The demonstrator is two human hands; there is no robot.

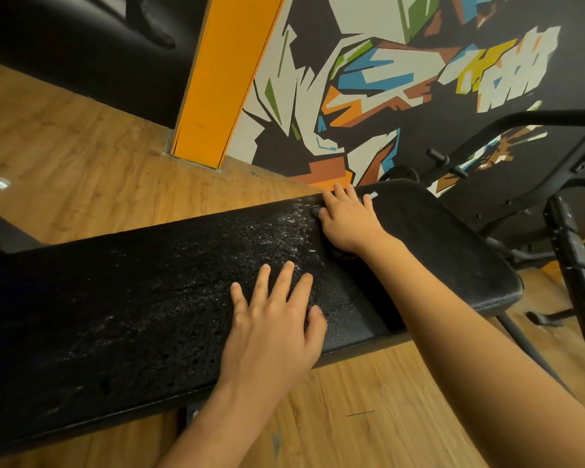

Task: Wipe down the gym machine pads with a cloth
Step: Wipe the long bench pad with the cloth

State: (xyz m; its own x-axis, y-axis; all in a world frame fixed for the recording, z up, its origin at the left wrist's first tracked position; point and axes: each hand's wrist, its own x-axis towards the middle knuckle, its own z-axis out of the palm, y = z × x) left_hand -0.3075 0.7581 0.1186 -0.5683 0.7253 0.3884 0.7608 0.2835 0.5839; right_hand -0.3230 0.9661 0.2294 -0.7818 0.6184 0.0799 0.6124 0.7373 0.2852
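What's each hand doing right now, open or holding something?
Left hand: open, fingers spread flat on the pad.
Right hand: open, fingers straight, pressing a dark cloth onto the pad.

the pad (149, 298) is black and pebble-grained, with pale glistening speckles. the floor (81, 163) is honey-brown wood grain. the pillar (223, 79) is orange. the mural (368, 79) is black with jagged white, blue, green, orange, brown and yellow shards. the machine frame (571, 231) is black.
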